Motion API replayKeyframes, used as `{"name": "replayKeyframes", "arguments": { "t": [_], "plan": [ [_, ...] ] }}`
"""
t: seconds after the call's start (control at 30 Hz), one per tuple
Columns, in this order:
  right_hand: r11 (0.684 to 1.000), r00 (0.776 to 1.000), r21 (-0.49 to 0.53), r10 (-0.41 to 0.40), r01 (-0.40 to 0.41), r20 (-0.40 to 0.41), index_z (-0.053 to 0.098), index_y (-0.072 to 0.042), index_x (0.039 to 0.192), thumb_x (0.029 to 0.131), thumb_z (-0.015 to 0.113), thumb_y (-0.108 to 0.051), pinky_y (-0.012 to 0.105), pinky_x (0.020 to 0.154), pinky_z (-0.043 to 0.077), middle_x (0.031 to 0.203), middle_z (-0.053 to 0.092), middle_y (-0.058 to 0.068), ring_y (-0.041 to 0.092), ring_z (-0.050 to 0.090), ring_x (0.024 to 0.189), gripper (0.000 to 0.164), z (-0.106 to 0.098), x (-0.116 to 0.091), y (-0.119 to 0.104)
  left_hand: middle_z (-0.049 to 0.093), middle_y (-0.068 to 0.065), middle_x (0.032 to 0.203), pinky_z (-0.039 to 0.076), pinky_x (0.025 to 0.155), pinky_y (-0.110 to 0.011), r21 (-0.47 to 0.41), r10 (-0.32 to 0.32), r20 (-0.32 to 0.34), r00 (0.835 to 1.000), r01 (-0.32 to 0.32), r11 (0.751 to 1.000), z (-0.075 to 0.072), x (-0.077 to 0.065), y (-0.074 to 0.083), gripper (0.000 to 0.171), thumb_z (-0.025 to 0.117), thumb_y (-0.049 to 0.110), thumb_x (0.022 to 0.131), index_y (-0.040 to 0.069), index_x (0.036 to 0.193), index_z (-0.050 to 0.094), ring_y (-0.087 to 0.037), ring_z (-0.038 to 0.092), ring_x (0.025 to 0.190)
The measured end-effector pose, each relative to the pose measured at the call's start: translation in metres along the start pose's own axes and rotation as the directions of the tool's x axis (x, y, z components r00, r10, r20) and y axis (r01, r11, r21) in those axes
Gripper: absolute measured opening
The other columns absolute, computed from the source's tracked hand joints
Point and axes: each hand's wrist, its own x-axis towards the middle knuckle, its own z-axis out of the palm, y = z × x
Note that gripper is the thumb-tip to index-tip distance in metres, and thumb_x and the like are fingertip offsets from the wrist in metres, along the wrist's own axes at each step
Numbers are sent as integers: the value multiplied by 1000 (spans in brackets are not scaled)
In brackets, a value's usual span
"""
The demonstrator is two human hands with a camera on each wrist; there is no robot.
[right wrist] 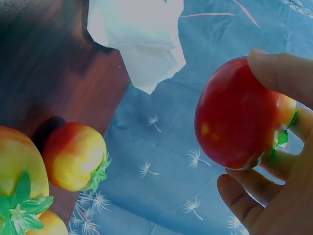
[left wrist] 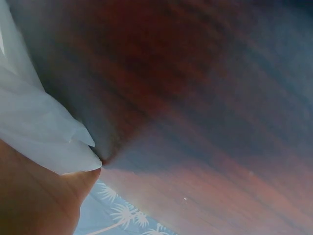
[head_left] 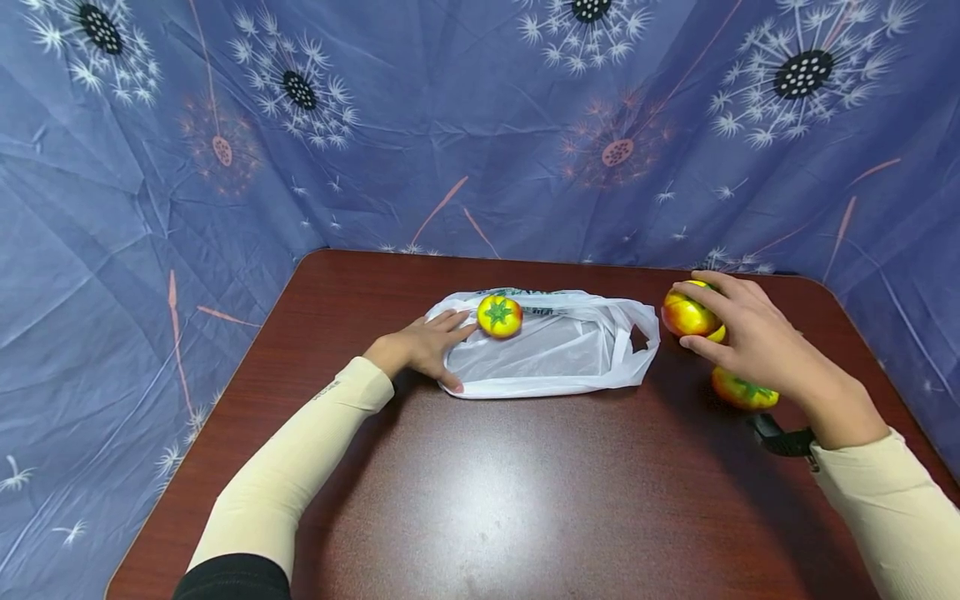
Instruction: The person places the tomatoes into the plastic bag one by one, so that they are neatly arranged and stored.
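- Above the right side of the table, my right hand holds a red-and-yellow fruit between thumb and bent fingers, off the wood.
- Near that hand: other fruit with green leafy tops, lying on the table.
- My left hand: fingers spread wide, touching the left end of a white plastic bag.
- Bag position: mid-table, handle end toward my right.
- One yellow fruit, leaves up, just beside my left fingertips; on or inside the bag, I cannot tell.
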Motion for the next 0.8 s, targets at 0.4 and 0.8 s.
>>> {"name": "replayKeyframes", "arguments": {
  "t": [0.4, 0.8],
  "plan": [
    [1000, 1000, 15, -5, 5, -3, 56, -10, 137, 74, 84, -9, 62, 93, 35, 141, 48, 26, 49, 42, 120, 69, 0, 3, -5, -4, -2, 170, 7, 125, -58, -9, 6, 0, 1000, -6, 1000, 0, -1, 1, 112, 73, 65, 76, 27, 161, 10, -26, -3, 158],
    [1000, 999, 26, 10, -11, 39, 54, -13, 140, 77, 83, -13, 64, 97, 36, 144, 47, 23, 46, 41, 125, 69, 2, 7, -9, -4, -2, 170, 7, 126, -57, -5, 2, 5, 1000, -2, 1000, -1, 0, 1, 112, 73, 65, 76, 27, 161, 10, -26, -4, 158]
  ]
}}
